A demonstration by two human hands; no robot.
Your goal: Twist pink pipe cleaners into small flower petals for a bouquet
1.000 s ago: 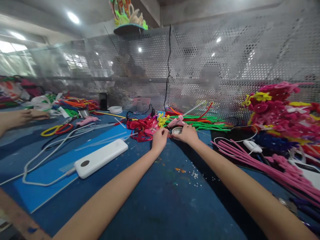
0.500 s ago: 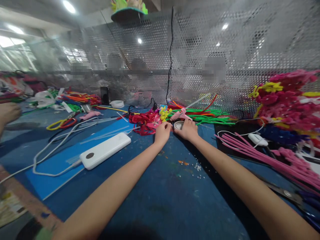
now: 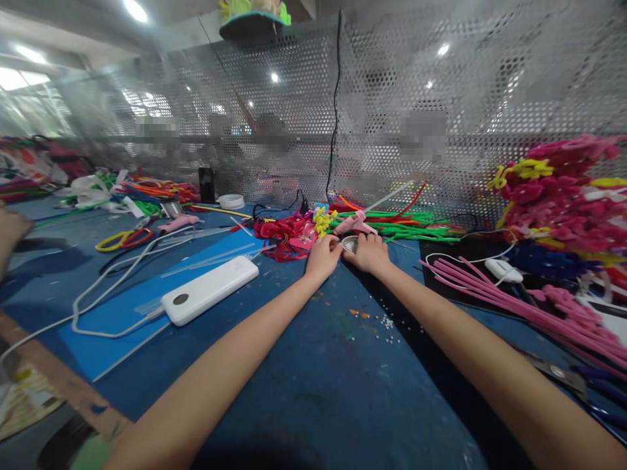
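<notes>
While both of your arms stretch far across the blue table (image 3: 304,398), this is how things lie.
Left hand: your left hand (image 3: 322,256) rests at the far middle of the table, fingers curled together at the 9 o'clock edge of a small round tin (image 3: 349,244); whether they pinch anything is hidden.
Right hand: your right hand (image 3: 369,252) cups the tin from its 3 o'clock side, fingers bent over the rim as if to steady it; a firm clamp cannot be told.
Round tin: small, shallow, silvery, standing upright between the two hands, touching both.
Pink glue gun: a pink glue gun (image 3: 356,224) lies just beyond the tin at 12 o'clock, within easy reach.
Red ribbon pile: red ribbon loops (image 3: 281,234) sit at 10 o'clock from the hands, with a small yellow flower piece (image 3: 323,220) beside them.
Green stems: green pipe cleaners (image 3: 406,228) lie at 1 o'clock, along the perforated metal screen (image 3: 441,98).
Pink stems: long pink pipe cleaners (image 3: 514,303) fan out at 3 o'clock, below a heap of pink flowers (image 3: 563,202).
Power bank: a white power bank (image 3: 209,290) with its cable lies at 8 o'clock, well apart from the hands.
White beads: tiny beads (image 3: 386,323) are scattered near your right forearm.
Another person: a hand (image 3: 10,228) shows at the far left edge.
</notes>
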